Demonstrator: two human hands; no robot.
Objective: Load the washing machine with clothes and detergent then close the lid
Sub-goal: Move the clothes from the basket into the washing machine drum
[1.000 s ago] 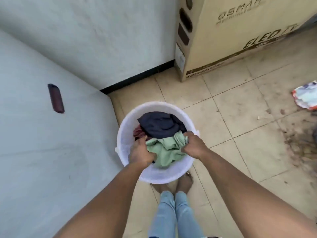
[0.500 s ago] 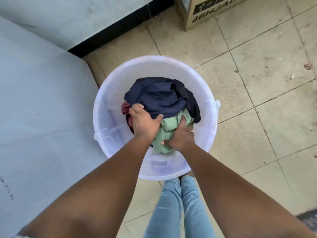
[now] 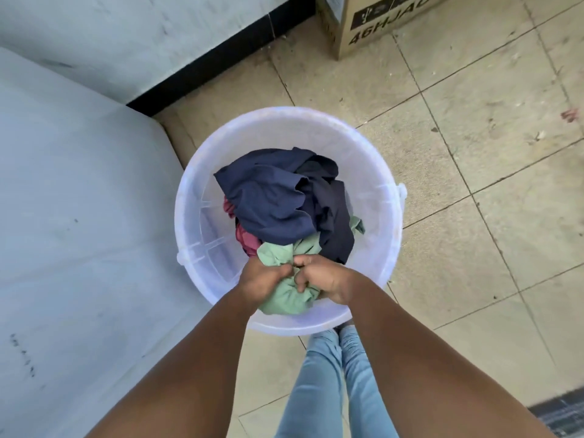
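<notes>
A white plastic bucket (image 3: pixel 373 165) stands on the tiled floor below me. Inside lie a navy garment (image 3: pixel 271 197), a dark one beside it, a bit of red cloth (image 3: pixel 245 240) and a light green garment (image 3: pixel 289 297) at the near side. My left hand (image 3: pixel 262 281) and my right hand (image 3: pixel 325 279) are side by side inside the bucket, both closed on the bunched green garment. The washing machine is the grey-white body (image 3: pixel 79 232) to the left of the bucket; its lid and opening are out of view.
A cardboard box (image 3: pixel 373 23) stands at the top right against the wall with its black skirting (image 3: pixel 221 61). My legs in light blue jeans (image 3: pixel 335 384) are right behind the bucket. A dark mat corner (image 3: pixel 559 412) shows at the bottom right.
My head has dropped closer over the bucket. Both hands have shifted from the pile's middle to the near side and come together, gathering the green garment.
</notes>
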